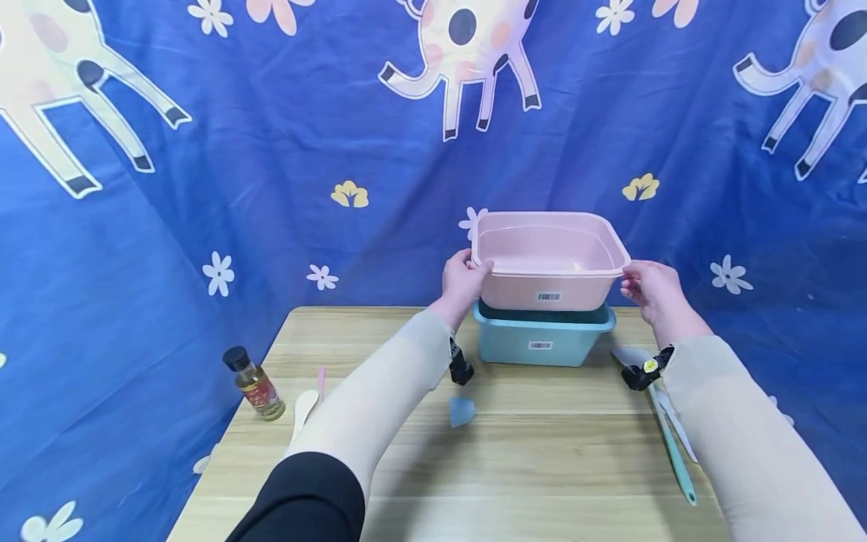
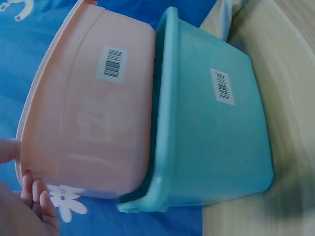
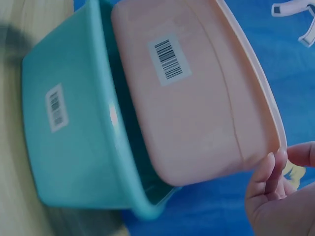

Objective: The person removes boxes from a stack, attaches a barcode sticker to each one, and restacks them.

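A pink plastic basin (image 1: 515, 290) with a barcode sticker is held up just above a teal plastic basin (image 1: 504, 346). My left hand (image 1: 463, 280) pinches its rim at the left end, thumb over the edge. At the opposite end my right hand (image 1: 653, 290) pinches the rim between thumb and fingers. In the left wrist view, the pink basin (image 2: 103, 118) is tilted beside the opening of the teal basin (image 2: 211, 128), which stands on the table. The right wrist view shows fingertips (image 3: 279, 157) under the pink rim. The teal basin's inside is mostly hidden.
On the wooden table (image 1: 542, 467), a dark-capped bottle (image 1: 260, 388) stands at the left, near a white spoon (image 1: 305, 406) and a pink handle (image 1: 321, 380). A light blue piece (image 1: 462, 412) lies mid-table. A teal-handled utensil (image 1: 677, 459) lies right. Behind hangs a blue patterned cloth (image 1: 406, 173).
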`<state>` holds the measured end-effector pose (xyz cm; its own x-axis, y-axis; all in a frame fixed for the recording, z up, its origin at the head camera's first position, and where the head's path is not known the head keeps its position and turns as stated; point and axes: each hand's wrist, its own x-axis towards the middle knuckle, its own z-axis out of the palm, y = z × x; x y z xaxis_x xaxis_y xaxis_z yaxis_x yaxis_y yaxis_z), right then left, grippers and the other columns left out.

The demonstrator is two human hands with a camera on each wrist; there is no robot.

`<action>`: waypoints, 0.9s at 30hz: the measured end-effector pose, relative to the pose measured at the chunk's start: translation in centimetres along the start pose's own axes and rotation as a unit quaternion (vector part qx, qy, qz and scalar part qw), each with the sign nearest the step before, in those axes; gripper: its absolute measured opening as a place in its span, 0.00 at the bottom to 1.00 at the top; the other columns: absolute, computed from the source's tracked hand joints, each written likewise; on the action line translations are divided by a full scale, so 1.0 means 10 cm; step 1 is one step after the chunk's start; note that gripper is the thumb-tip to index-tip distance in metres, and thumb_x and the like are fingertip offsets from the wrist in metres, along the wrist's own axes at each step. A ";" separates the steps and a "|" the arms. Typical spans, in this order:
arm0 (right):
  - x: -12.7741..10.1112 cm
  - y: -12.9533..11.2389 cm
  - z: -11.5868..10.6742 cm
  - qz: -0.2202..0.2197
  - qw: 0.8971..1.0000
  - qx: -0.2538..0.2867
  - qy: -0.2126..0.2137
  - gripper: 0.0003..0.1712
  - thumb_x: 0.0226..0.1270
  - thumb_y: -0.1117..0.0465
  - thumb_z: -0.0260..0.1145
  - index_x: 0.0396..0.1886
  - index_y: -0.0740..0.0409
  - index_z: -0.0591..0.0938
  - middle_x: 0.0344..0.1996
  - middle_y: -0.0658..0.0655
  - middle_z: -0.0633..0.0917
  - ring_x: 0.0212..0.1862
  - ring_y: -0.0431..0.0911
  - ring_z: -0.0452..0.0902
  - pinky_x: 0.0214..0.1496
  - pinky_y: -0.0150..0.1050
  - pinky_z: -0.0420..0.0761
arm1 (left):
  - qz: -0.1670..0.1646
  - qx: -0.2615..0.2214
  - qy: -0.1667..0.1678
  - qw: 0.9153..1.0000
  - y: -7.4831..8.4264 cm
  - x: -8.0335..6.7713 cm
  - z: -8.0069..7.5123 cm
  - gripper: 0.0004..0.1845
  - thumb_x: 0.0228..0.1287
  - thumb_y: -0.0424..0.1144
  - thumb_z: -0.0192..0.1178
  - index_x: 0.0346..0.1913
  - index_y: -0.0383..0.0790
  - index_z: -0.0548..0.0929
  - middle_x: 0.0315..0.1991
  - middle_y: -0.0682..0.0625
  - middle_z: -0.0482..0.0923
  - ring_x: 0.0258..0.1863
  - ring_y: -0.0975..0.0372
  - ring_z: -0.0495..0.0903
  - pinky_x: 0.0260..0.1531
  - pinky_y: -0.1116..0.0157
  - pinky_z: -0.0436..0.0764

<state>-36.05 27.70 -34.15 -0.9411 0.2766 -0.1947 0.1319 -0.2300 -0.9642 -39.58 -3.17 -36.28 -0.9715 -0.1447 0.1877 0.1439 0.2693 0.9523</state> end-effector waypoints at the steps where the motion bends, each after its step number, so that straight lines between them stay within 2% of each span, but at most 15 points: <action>1: 0.02 0.04 -0.02 0.000 1.000 0.000 -0.003 0.15 0.70 0.68 0.58 0.55 0.66 0.71 0.22 0.50 0.78 0.21 0.37 0.75 0.27 0.28 0.80 | 0.000 0.002 -0.004 1.000 -0.03 -0.01 0.01 0.30 0.63 0.39 0.67 0.65 0.30 0.73 0.28 0.52 0.71 0.31 0.62 0.73 0.35 0.68 0.74; 8: 0.05 0.22 -0.12 -0.008 1.000 0.016 -0.013 0.14 0.71 0.68 0.58 0.54 0.65 0.72 0.22 0.49 0.79 0.22 0.37 0.75 0.26 0.28 0.79 | 0.013 0.018 -0.012 1.000 -0.16 -0.06 0.08 0.30 0.62 0.38 0.67 0.65 0.29 0.73 0.31 0.52 0.74 0.36 0.62 0.74 0.45 0.66 0.76; 13: 0.03 0.29 -0.15 -0.006 1.000 0.016 -0.016 0.14 0.71 0.68 0.57 0.54 0.66 0.72 0.22 0.49 0.79 0.22 0.37 0.75 0.27 0.27 0.79 | 0.005 0.001 -0.005 1.000 -0.21 -0.10 0.09 0.31 0.62 0.37 0.67 0.65 0.27 0.72 0.26 0.54 0.71 0.29 0.63 0.72 0.39 0.66 0.75; 16: 0.02 0.36 -0.15 0.000 1.000 0.012 -0.020 0.14 0.71 0.68 0.57 0.54 0.67 0.71 0.22 0.49 0.79 0.22 0.37 0.75 0.27 0.28 0.79 | -0.002 -0.004 -0.004 1.000 -0.24 -0.13 0.08 0.31 0.62 0.37 0.67 0.65 0.27 0.72 0.26 0.54 0.71 0.29 0.64 0.72 0.38 0.67 0.74; 24: 0.01 0.54 -0.13 0.009 1.000 0.001 -0.023 0.11 0.71 0.70 0.56 0.51 0.66 0.71 0.21 0.49 0.79 0.21 0.36 0.74 0.26 0.27 0.79 | -0.019 0.009 -0.013 1.000 -0.43 -0.16 0.08 0.30 0.62 0.37 0.67 0.64 0.27 0.74 0.28 0.53 0.71 0.30 0.64 0.72 0.35 0.69 0.75; 27: 0.01 0.59 -0.13 0.013 1.000 -0.005 -0.021 0.13 0.71 0.70 0.56 0.53 0.65 0.71 0.22 0.49 0.79 0.21 0.35 0.74 0.27 0.26 0.79 | -0.024 0.023 -0.020 0.999 -0.49 -0.18 0.08 0.32 0.62 0.38 0.67 0.67 0.29 0.71 0.27 0.53 0.71 0.29 0.64 0.72 0.34 0.69 0.74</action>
<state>-34.96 27.54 -40.07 -0.9496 0.2310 -0.2121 0.1593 -0.2272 -0.9607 -38.71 -3.52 -41.49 -0.9839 -0.1207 0.1317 0.0892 0.3073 0.9474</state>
